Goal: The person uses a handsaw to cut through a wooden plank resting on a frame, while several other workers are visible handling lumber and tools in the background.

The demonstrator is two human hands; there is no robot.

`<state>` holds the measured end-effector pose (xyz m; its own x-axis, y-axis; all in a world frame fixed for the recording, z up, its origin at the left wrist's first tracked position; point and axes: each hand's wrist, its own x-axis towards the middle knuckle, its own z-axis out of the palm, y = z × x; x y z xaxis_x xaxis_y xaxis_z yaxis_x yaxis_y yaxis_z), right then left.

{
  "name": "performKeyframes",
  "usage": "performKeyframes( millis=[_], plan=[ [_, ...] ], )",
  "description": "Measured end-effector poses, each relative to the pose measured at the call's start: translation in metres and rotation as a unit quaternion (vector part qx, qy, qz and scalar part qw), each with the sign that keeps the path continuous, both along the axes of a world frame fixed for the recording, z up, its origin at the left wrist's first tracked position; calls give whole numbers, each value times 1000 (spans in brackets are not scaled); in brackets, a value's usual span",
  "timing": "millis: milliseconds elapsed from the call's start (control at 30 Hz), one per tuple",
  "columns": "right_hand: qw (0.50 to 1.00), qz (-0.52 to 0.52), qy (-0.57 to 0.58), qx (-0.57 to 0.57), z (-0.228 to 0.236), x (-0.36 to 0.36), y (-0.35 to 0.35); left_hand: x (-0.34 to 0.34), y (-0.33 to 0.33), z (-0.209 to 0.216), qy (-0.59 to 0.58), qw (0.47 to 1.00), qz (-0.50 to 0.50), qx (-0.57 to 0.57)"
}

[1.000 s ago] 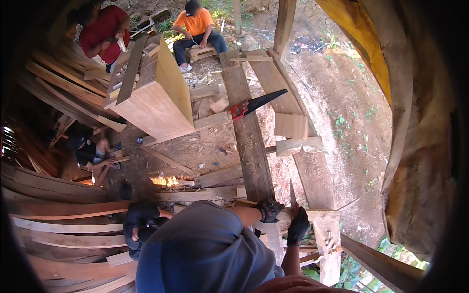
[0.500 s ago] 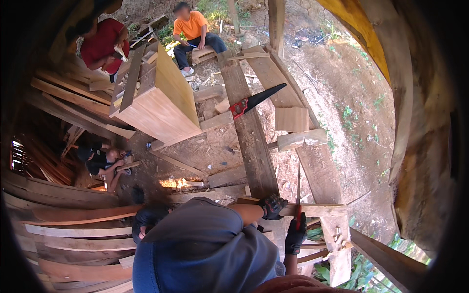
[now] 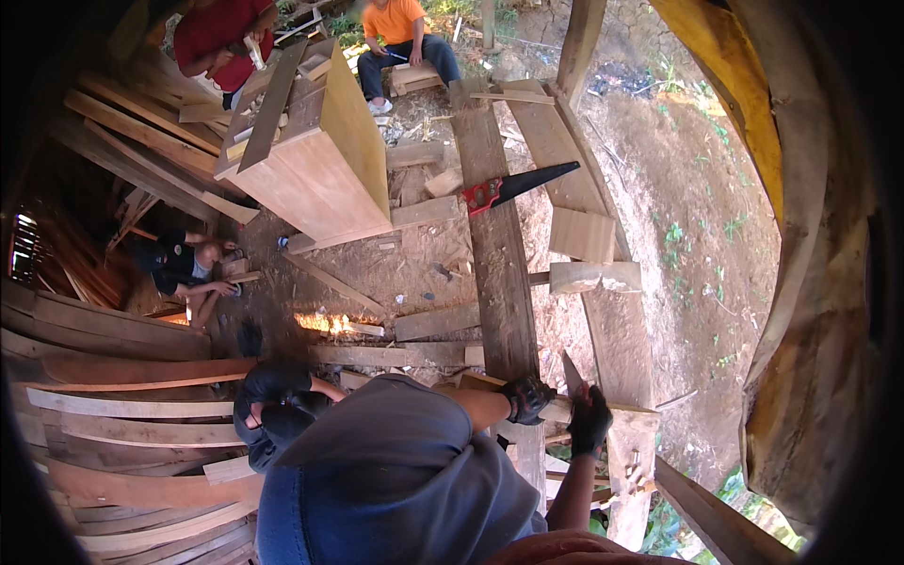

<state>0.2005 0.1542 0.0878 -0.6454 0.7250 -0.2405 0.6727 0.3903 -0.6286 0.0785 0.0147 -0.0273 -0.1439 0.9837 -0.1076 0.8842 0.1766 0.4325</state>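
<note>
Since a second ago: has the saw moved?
No. The saw lies across the long plank as before, red handle on it and blade off its right edge. Its shift in the picture is the camera's.

Left hand (image 3: 527, 399) gloved, fingers curled; right hand (image 3: 590, 420) gloved, gripping.

no packages, no labels, no signs, no screens in view, only timber and bare ground
</note>
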Motion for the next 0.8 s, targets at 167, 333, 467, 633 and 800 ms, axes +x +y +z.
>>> performKeyframes(
  millis=[167, 333, 467, 633, 800],
  plan=[
    [992, 35, -108, -54, 21, -55, 30, 6, 3, -32, -47, 999, 27, -6],
    [972, 177, 16, 154, -18, -12, 23, 1, -1, -5, -11, 999, 36, 31],
    [989, -71, 49, -122, 31, 15, -25, -4, -2, -2, -6, 998, 13, 67],
    [986, 72, 88, 123, 3, 85, -31, 3, -4, -17, -12, 996, 37, 74],
    [993, -97, 40, -60, 72, 121, -60, 3, -5, -26, 5, 990, 49, 132]
  ],
)
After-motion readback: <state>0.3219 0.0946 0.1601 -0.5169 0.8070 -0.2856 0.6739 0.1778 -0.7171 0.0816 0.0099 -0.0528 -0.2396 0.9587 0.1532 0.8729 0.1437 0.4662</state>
